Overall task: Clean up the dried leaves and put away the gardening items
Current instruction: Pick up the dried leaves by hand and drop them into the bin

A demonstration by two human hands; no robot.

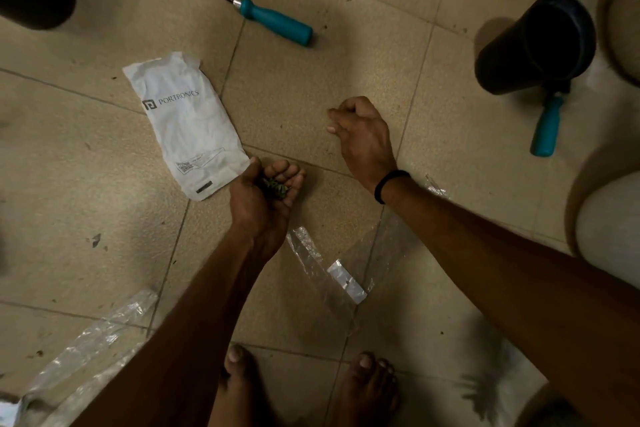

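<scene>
Greenish dried leaves half-hidden in cupped left hand; right hand curled, contents hidden.

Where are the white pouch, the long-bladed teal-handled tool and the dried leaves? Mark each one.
white pouch [188,121]: head view, its printed middle.
long-bladed tool [273,21]: head view, middle of its teal handle.
dried leaves [276,188]: head view, the clump cupped in the left hand [258,210].

A white pouch printed PORTRONICS lies flat on the beige tiled floor, left of centre. Crinkled clear plastic wrap spreads over the tiles at lower centre. Another clear plastic sheet lies crumpled toward the lower left corner.
</scene>
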